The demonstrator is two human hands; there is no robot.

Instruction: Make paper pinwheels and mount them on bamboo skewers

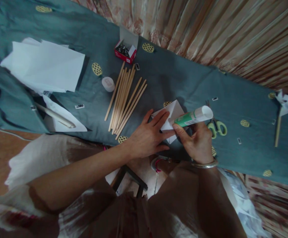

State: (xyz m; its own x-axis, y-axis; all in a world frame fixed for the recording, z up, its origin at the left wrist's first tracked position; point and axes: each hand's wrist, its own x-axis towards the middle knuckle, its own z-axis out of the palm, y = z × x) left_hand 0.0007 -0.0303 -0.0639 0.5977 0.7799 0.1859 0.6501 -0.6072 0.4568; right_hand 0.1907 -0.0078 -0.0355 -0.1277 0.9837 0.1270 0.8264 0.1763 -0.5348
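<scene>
My right hand (198, 140) grips a green and white glue stick (191, 117), tilted with its lower end at a small folded white paper (175, 112). Fingers spread, my left hand (154, 134) lies flat on that paper and presses it to the table. Part of the paper is hidden under both hands. Just right of my right hand lies a pair of scissors (217, 128) with pale green handles. A white round cap (108, 84) sits to the left, beside several wooden sticks (124, 99).
A red box (125, 51) of small metal pieces stands open at the back. White paper sheets (47, 64) are stacked at left, near a pen-like tool (57, 116) on a paper piece. A paper pinwheel (284, 102) on a stick lies far right. The table edge is close to my lap.
</scene>
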